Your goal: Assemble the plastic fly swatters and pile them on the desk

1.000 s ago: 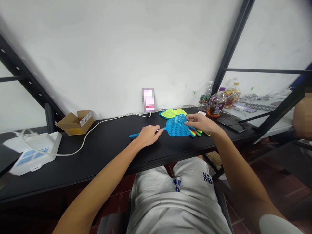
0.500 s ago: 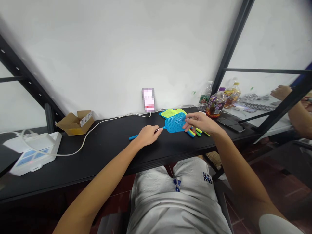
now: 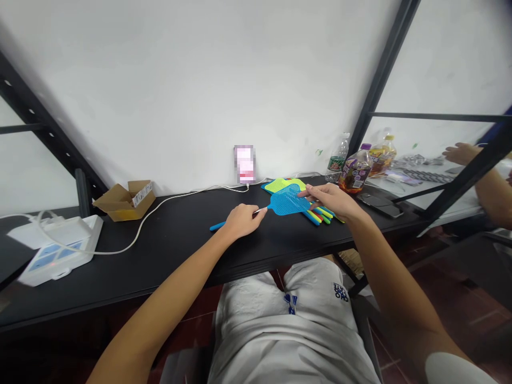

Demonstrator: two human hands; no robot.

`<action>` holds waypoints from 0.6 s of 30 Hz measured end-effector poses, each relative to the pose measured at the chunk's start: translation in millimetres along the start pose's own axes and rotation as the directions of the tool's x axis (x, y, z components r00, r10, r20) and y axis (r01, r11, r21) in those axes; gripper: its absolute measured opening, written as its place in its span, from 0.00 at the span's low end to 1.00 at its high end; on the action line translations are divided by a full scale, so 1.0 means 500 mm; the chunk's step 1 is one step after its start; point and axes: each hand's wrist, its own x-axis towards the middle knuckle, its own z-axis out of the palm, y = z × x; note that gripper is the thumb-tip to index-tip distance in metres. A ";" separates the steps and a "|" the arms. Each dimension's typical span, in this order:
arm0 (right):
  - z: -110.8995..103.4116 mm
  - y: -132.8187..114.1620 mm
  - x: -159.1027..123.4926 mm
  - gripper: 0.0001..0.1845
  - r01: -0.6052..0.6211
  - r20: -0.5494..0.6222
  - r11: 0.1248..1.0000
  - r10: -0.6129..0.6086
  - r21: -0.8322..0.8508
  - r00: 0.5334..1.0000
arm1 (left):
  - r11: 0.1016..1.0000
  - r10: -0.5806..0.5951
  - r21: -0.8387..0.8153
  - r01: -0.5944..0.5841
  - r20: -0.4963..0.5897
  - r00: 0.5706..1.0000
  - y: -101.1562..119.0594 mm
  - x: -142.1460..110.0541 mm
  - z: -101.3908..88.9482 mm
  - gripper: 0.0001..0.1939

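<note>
A blue fly swatter (image 3: 288,201) is held by its shaft in my left hand (image 3: 245,221), whose fingers are wrapped round it. Its blue handle end sticks out to the left of the hand, and its meshed head points right. My right hand (image 3: 330,198) is at the right edge of that head, fingers stretched and apart; whether the fingertips touch the mesh I cannot tell. Behind and beneath lies a pile of more swatters, with a yellow-green swatter head (image 3: 276,185) on top. Several coloured handles (image 3: 320,215) of the pile show below my right hand.
On the black desk (image 3: 172,240), a small open cardboard box (image 3: 125,205) and a white power strip (image 3: 60,250) stand left. A phone (image 3: 245,164) with a white cable leans on the wall. Bottles (image 3: 355,169) and a dark phone-like device (image 3: 380,205) are right. Beyond the frame is another person's hand (image 3: 462,153).
My right hand's fingers have opened out and shifted slightly over the swatter head, whose tilt has changed a little. My left hand keeps its hold on the shaft.
</note>
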 end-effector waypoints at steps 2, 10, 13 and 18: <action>0.001 0.000 0.001 0.31 -0.012 -0.019 1.000 0.012 0.008 1.000 | 1.000 -0.004 0.014 0.004 -0.012 1.000 -0.001 0.000 0.001 0.30; 0.005 0.002 0.009 0.29 -0.026 -0.106 0.997 0.033 0.068 0.994 | 0.992 -0.104 0.068 0.103 0.008 0.995 0.003 -0.002 -0.006 0.35; 0.005 0.007 0.012 0.28 -0.008 -0.145 1.000 0.011 0.020 0.989 | 0.987 -0.141 0.081 0.140 0.009 0.990 0.003 -0.001 -0.009 0.36; 0.015 0.017 0.016 0.25 -0.032 -0.118 0.999 0.029 -0.022 0.993 | 0.980 -0.184 0.077 0.185 -0.010 0.983 -0.001 0.002 -0.009 0.37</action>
